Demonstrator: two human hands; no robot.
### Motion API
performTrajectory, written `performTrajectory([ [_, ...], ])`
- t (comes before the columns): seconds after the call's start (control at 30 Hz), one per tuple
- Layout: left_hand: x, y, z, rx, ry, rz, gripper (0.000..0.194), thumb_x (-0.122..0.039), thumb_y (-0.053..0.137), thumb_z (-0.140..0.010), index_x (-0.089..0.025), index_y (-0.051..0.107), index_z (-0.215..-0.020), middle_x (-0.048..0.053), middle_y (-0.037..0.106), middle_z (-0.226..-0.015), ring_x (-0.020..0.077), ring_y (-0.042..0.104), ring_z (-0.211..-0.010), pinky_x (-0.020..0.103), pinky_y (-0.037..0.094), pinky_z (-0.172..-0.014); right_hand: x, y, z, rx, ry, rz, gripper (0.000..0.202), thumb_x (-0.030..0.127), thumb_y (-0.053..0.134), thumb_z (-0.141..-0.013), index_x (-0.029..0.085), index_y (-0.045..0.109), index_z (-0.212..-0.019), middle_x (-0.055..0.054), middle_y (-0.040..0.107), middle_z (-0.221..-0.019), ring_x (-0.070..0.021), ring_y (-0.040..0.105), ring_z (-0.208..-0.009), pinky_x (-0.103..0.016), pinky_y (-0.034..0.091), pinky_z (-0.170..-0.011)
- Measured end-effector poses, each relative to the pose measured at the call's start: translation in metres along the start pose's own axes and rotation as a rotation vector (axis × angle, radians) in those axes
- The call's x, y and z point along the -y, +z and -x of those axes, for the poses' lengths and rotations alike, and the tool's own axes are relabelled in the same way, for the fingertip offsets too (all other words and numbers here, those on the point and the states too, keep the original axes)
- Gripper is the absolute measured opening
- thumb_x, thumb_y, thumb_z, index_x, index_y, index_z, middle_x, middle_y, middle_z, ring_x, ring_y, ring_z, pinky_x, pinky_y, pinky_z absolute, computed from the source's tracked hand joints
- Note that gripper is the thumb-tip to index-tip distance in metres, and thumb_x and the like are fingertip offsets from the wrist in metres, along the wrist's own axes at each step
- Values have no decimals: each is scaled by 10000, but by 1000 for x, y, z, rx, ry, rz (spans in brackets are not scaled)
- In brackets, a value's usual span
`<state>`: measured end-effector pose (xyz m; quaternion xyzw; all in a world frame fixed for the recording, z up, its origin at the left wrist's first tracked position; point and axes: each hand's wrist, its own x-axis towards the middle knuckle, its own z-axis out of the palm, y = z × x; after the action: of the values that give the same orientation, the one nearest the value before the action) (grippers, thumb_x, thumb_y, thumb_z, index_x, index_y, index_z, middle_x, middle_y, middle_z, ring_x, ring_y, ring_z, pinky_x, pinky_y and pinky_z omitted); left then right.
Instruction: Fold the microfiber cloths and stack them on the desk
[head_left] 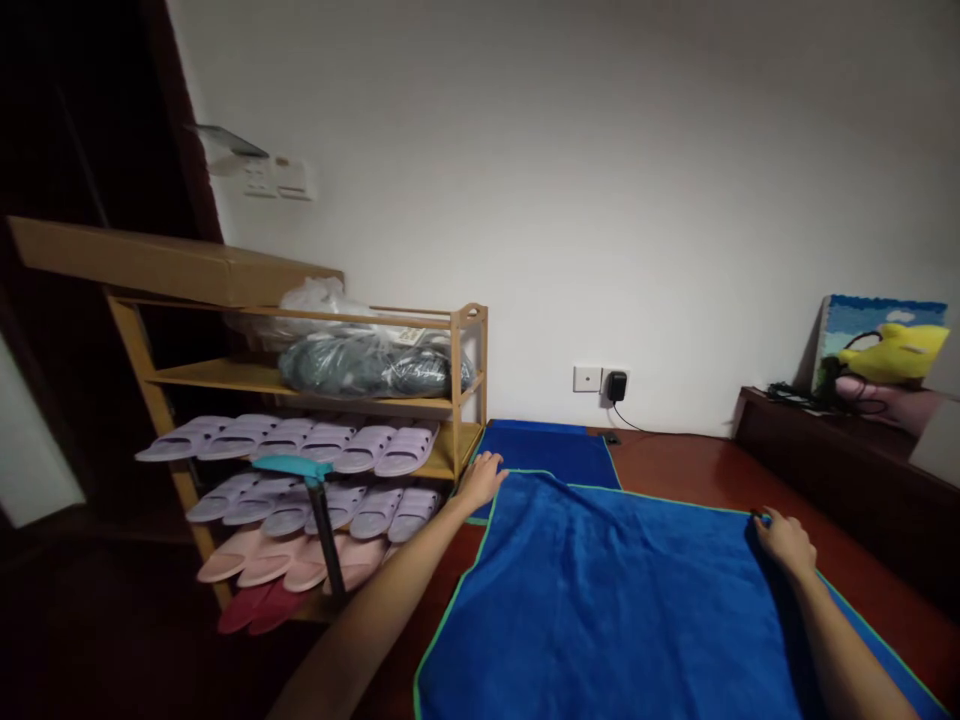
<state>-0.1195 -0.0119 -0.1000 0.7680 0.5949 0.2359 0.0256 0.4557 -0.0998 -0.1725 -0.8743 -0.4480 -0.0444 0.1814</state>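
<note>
A blue towel [637, 590] with green edging spreads in front of me, some soft folds running across it. My left hand [482, 482] is closed at its far left corner, the fingertips against the green edge. At the far right corner, my right hand [785, 543] pinches the towel, with a small bit of cloth showing at the fingertips. Behind the towel, partly covered by it, lies a darker blue folded cloth [547, 455], also edged in green, on the red-brown surface [690, 465].
Left stands a wooden shoe rack [456, 400] with lilac slippers [371, 450], pink slippers [300, 562], bagged items [367, 365] and a cardboard box [180, 265]. A teal-topped black handle [324, 530] rises before it. A black plug [616, 386] trails a cable to a dark ledge [825, 450] holding a yellow plush [900, 350].
</note>
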Motion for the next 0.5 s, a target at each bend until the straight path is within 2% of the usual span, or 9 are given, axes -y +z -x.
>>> performTrajectory([
  [0.2,9,15,-5,-17,-1,48,57,-160,612,-801,-185,600,-851,87,578,-1028,269,503,-1080,410,342,-957,-12,14,-17,46,-63,-37,397,395,367,-859,192,637,-1069,-148,602,-1072,-279,626,-991,-399,502,-802],
  [0.3,8,17,-10,-31,-37,148,96,-114,622,-757,-182,555,-753,66,580,-952,253,525,-1036,399,372,-925,-14,16,-20,51,-74,-36,359,372,373,-856,180,626,-1025,-138,606,-1049,-269,629,-971,-389,499,-794],
  [0.4,11,16,-16,-13,-98,310,123,-135,588,-780,-188,496,-718,10,567,-764,187,589,-836,315,451,-788,-12,8,-19,56,-76,-17,365,362,383,-850,167,627,-1038,-146,601,-1024,-267,629,-948,-363,499,-762],
  [0.5,18,15,-21,15,-177,483,99,-235,494,-869,-205,456,-782,-54,502,-610,123,561,-581,230,458,-588,-3,-5,-16,-11,3,8,424,419,398,-837,166,646,-1070,-179,581,-1049,-298,621,-929,-373,499,-710],
])
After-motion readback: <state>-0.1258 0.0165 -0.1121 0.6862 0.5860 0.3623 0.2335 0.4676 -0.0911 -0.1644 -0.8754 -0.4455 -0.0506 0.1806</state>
